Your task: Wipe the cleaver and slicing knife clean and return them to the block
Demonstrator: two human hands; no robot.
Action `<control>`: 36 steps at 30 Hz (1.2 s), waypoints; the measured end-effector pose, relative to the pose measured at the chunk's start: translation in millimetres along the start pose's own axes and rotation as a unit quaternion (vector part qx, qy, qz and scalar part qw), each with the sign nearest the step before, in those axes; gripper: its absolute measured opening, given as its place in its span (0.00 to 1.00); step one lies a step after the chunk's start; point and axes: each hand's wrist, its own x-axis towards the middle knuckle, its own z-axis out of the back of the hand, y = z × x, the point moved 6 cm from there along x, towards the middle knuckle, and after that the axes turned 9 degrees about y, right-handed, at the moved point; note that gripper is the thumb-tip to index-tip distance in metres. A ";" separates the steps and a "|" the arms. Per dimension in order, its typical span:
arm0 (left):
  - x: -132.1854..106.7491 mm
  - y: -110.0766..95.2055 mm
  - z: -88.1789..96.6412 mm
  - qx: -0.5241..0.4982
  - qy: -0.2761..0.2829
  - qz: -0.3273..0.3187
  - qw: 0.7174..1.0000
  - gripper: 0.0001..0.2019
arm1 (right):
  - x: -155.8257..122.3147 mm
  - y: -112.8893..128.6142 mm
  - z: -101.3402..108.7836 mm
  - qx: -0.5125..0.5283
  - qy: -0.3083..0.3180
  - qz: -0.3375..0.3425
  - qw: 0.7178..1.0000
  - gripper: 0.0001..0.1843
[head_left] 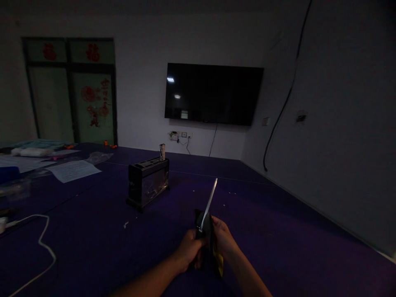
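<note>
My left hand wraps the dark grip of a slender silvery shaft, tilted upward over the purple tabletop; my right hand holds a dark, flattish piece beside it, fingertips partly hidden. The shaft, straight and glossy, is probably metal: stiff, fairly light, slippery along its length, hence best held by the grip.

The slender, straight silver metal rod is plain and bright against the mostly black handheld object with its yellow patch. The box-shaped black appliance contrasts with the broad deep-purple tabletop, flecked white. Dark print lines the white rectangular paper sheet; red motifs pattern the dull-green, black-framed glass door.
</note>
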 end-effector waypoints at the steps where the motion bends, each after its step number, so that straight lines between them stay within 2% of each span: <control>1: 0.3 0.4 0.2 -0.002 0.000 -0.001 1.000 0.21 | -0.2 0.3 -0.4 0.001 0.001 0.001 1.000 0.17; 9: -0.6 -0.6 -0.5 -0.009 0.000 -0.005 1.000 0.22 | 0.6 -1.7 2.9 0.005 -0.005 -0.004 1.000 0.15; 17: -0.3 -2.1 -1.5 -0.013 -0.005 -0.003 1.000 0.20 | 1.7 -6.9 12.9 -0.009 -0.038 -0.013 0.999 0.12; 26: 0.8 2.6 1.5 -0.017 -0.010 0.007 1.000 0.21 | -2.9 0.1 -6.8 -0.015 0.001 -0.022 1.000 0.14; 36: -0.4 -2.9 -2.5 -0.008 0.006 0.001 1.000 0.19 | -1.7 3.5 -2.1 -0.047 -0.039 0.005 0.998 0.15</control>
